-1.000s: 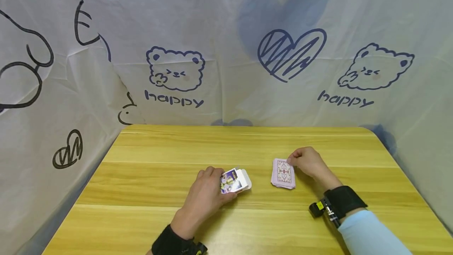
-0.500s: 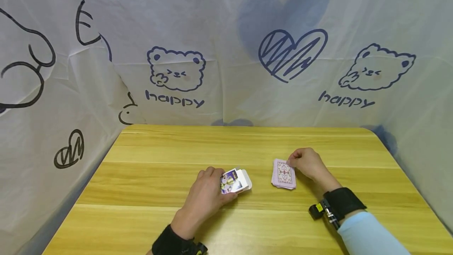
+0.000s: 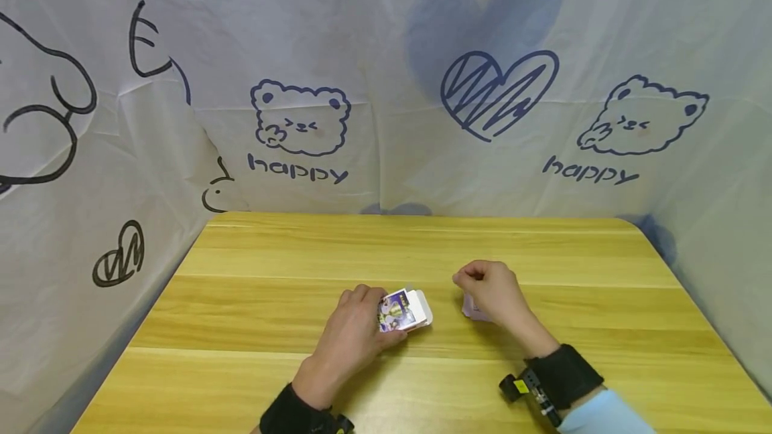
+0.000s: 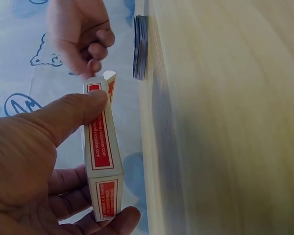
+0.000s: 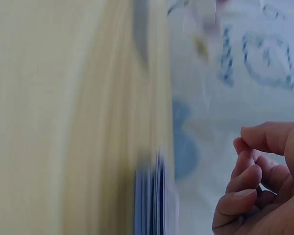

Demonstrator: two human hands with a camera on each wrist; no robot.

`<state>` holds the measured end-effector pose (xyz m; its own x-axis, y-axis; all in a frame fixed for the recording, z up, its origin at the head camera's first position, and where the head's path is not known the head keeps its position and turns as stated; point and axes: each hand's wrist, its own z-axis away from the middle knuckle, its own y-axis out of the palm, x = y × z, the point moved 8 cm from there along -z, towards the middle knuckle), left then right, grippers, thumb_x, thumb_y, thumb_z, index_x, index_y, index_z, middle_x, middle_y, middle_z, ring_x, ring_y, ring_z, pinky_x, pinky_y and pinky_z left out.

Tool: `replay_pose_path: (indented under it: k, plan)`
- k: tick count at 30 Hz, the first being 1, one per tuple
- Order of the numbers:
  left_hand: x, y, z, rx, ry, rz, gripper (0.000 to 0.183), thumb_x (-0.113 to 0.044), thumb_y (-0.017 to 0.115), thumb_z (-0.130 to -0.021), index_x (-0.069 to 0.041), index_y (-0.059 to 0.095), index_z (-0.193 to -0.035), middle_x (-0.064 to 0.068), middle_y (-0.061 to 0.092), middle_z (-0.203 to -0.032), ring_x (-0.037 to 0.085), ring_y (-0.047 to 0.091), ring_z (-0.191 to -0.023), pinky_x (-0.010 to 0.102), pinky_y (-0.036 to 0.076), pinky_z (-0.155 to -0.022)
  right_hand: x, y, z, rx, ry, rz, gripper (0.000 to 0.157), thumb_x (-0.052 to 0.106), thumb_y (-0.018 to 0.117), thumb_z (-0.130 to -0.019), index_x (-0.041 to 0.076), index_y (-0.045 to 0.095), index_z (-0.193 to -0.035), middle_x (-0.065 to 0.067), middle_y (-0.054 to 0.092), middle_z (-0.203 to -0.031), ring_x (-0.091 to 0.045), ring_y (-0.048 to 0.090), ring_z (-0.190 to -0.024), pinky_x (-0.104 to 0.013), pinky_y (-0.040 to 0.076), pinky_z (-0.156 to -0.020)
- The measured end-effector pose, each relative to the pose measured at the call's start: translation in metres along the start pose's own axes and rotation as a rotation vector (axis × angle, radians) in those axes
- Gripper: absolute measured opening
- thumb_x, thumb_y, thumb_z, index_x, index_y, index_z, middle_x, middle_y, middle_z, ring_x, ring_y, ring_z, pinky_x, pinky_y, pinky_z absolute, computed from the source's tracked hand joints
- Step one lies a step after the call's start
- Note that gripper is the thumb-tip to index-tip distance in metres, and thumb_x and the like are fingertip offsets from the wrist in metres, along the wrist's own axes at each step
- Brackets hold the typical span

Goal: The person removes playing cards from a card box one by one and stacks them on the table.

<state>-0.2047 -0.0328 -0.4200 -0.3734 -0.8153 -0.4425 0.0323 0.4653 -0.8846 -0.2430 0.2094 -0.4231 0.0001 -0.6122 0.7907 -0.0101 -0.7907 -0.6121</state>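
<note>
My left hand [image 3: 346, 327] grips a small card box [image 3: 398, 310] by its sides, the white flap at its end standing open toward the right. In the left wrist view the thumb presses along the card box's red-and-white edge [image 4: 103, 142], with fingers beneath it. My right hand [image 3: 497, 293] is over a deck of playing cards [image 3: 473, 311], covering most of it in the head view. Its thumb and index fingertips meet, the other fingers are curled, and nothing shows between them in the right wrist view. The deck of playing cards [image 5: 154, 200] lies stacked on the table.
A light wooden table [image 3: 289, 246] lies under both hands. Behind it hangs a pale cloth [image 3: 398, 153] with drawn hearts, bear faces and the word happy, and more cloth drapes at both sides. Each wrist wears a black strap [image 3: 563, 374] with a camera.
My right hand has left the deck's right upper corner and moved left over the deck, toward the card box. The left hand and card box have hardly moved.
</note>
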Motion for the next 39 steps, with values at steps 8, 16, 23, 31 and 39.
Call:
replay_pose_path:
  k: [8, 16, 23, 31, 39]
  plan:
    - [-0.002, 0.001, 0.001, 0.003, 0.030, 0.002, 0.070, -0.040, 0.093, -0.080, 0.000, 0.065, -0.129, 0.012, 0.067, -0.117, 0.026, 0.057, -0.099, 0.037, 0.051, -0.080, 0.027, 0.049, 0.022, 0.089, -0.007, -0.096, 0.011, 0.016, 0.074, -0.094, 0.010, 0.081, -0.090, 0.000, 0.076, -0.086, -0.012, 0.059, -0.071, -0.027, 0.046, -0.064]
    - [-0.003, 0.002, 0.001, 0.006, 0.047, -0.002, 0.070, -0.043, 0.092, -0.081, -0.002, 0.064, -0.131, 0.011, 0.066, -0.120, 0.025, 0.058, -0.103, 0.036, 0.052, -0.082, 0.022, 0.062, 0.028, 0.156, 0.036, -0.092, 0.016, 0.018, 0.081, -0.089, 0.009, 0.075, -0.078, -0.003, 0.065, -0.067, -0.011, 0.048, -0.053, -0.024, 0.035, -0.048]
    - [-0.005, 0.003, 0.000, 0.030, 0.060, 0.035, 0.071, -0.041, 0.092, -0.082, -0.003, 0.063, -0.135, 0.010, 0.065, -0.126, 0.026, 0.058, -0.110, 0.039, 0.053, -0.089, 0.019, 0.065, 0.025, 0.232, 0.023, -0.148, 0.017, 0.012, 0.078, -0.090, 0.005, 0.074, -0.076, 0.001, 0.064, -0.070, -0.013, 0.049, -0.062, -0.023, 0.037, -0.054]
    - [-0.002, 0.002, -0.001, 0.015, 0.018, 0.013, 0.071, -0.041, 0.092, -0.082, 0.001, 0.064, -0.132, 0.012, 0.066, -0.119, 0.025, 0.059, -0.102, 0.036, 0.052, -0.081, 0.016, 0.051, 0.019, 0.155, 0.071, -0.243, 0.014, 0.012, 0.071, -0.096, -0.001, 0.076, -0.098, -0.004, 0.068, -0.084, -0.014, 0.055, -0.072, -0.025, 0.044, -0.062]
    - [0.003, -0.002, -0.002, -0.019, -0.031, 0.005, 0.070, -0.044, 0.091, -0.082, 0.001, 0.066, -0.129, 0.010, 0.066, -0.112, 0.021, 0.057, -0.094, 0.032, 0.050, -0.075, 0.010, 0.047, 0.018, 0.116, 0.120, -0.269, 0.020, 0.020, 0.076, -0.096, 0.000, 0.076, -0.096, -0.003, 0.066, -0.083, -0.015, 0.051, -0.075, -0.026, 0.040, -0.062]
